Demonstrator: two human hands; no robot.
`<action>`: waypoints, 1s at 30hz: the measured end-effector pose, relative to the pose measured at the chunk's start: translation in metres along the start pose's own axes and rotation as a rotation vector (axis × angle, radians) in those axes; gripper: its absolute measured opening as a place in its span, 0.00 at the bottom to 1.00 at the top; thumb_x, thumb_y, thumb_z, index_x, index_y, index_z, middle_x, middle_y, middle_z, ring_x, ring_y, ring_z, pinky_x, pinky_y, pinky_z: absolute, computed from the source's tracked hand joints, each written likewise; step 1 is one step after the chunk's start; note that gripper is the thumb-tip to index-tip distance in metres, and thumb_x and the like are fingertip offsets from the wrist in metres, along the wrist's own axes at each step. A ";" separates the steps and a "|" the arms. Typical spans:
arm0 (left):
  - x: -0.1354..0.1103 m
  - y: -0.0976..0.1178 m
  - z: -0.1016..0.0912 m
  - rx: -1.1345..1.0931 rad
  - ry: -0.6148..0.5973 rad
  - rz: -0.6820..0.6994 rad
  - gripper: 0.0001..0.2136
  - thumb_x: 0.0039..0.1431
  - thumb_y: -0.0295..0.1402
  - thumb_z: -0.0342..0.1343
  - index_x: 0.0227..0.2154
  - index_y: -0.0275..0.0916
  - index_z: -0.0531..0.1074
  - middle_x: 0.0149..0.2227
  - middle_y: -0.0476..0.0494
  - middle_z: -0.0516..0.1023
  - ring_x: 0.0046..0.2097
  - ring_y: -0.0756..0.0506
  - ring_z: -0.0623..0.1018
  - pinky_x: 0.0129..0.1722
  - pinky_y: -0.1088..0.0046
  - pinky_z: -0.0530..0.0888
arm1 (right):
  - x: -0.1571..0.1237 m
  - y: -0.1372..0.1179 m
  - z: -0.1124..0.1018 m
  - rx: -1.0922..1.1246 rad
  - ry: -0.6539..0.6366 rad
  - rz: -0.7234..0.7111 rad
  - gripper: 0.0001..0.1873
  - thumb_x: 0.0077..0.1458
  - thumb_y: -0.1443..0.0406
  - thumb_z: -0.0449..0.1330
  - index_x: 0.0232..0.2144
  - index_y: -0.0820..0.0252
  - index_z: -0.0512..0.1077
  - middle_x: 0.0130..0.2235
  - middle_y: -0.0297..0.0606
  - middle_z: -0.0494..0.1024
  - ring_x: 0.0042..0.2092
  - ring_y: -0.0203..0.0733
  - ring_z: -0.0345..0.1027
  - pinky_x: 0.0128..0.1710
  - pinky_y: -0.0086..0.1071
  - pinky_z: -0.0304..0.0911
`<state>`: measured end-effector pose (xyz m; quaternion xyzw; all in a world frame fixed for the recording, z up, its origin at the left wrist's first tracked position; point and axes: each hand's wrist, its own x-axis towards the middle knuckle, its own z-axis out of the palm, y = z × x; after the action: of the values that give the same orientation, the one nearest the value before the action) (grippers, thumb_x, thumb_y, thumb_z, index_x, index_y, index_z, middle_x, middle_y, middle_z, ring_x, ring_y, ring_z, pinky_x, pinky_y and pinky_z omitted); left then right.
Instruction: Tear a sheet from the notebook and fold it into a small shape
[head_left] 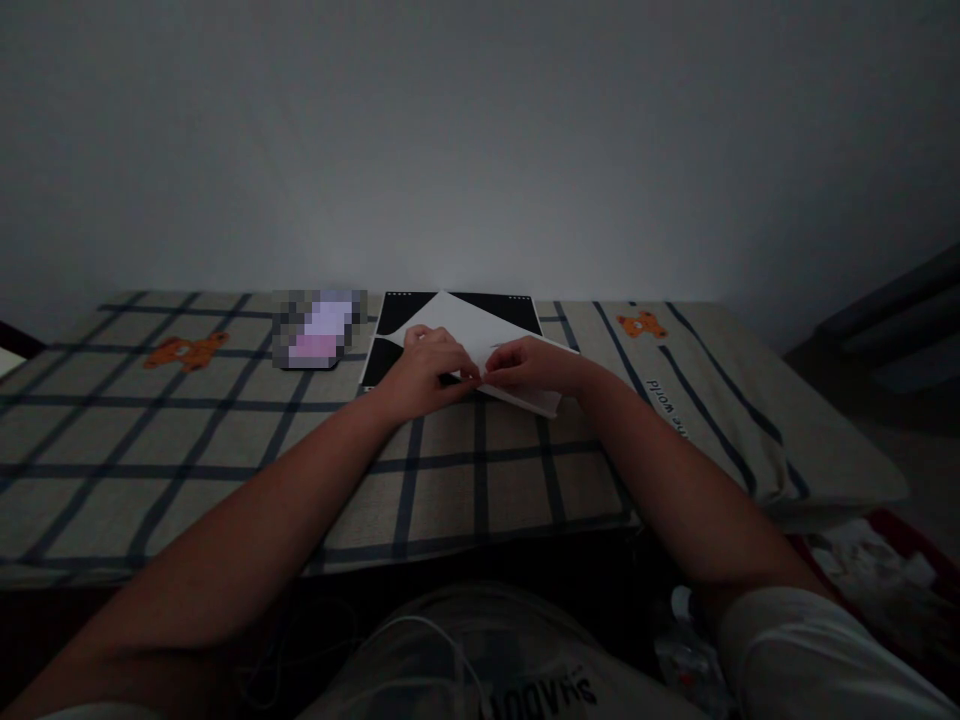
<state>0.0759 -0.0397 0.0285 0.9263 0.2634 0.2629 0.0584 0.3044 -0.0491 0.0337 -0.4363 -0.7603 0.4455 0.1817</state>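
A blurred phone [322, 330] is lying leftmost on the cloth-covered table [225, 440], and to its right the left hand [431, 375] is pinching the near edge of the white paper [461, 322], which is lying askew over a black board [405, 312]. The right hand [525, 365] is pinching that edge just beside the left fingertips, so folding seems to be underway. The next move is probably calling for holding the layers even while pressing the crease.
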 end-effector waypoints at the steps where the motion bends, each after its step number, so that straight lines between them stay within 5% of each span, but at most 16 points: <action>1: 0.000 0.000 0.000 -0.002 0.000 -0.003 0.08 0.60 0.39 0.57 0.31 0.42 0.78 0.33 0.47 0.80 0.41 0.44 0.73 0.49 0.59 0.54 | 0.001 0.001 0.001 -0.010 0.006 -0.013 0.15 0.53 0.55 0.61 0.34 0.62 0.75 0.28 0.32 0.73 0.28 0.33 0.61 0.30 0.30 0.55; 7: 0.000 0.000 0.001 0.004 0.019 -0.014 0.07 0.58 0.37 0.58 0.30 0.42 0.78 0.33 0.48 0.80 0.41 0.43 0.73 0.49 0.58 0.54 | 0.005 0.005 0.005 -0.062 0.082 -0.151 0.13 0.53 0.57 0.60 0.30 0.63 0.73 0.28 0.32 0.72 0.30 0.33 0.61 0.32 0.30 0.55; 16: -0.001 0.000 -0.002 0.031 0.064 -0.020 0.06 0.56 0.36 0.58 0.31 0.42 0.78 0.32 0.48 0.79 0.41 0.43 0.73 0.48 0.57 0.55 | -0.002 -0.003 -0.001 0.064 -0.006 0.024 0.14 0.53 0.56 0.61 0.34 0.62 0.76 0.29 0.33 0.73 0.28 0.34 0.61 0.30 0.30 0.56; 30: 0.000 0.001 0.001 0.006 0.030 -0.011 0.07 0.58 0.38 0.58 0.31 0.43 0.78 0.34 0.47 0.81 0.42 0.43 0.73 0.49 0.56 0.54 | 0.002 0.002 0.002 -0.004 0.021 -0.053 0.16 0.53 0.54 0.61 0.35 0.62 0.74 0.29 0.32 0.72 0.28 0.33 0.59 0.31 0.30 0.55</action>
<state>0.0763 -0.0404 0.0281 0.9211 0.2700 0.2755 0.0533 0.3031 -0.0484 0.0304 -0.4211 -0.7704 0.4345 0.2008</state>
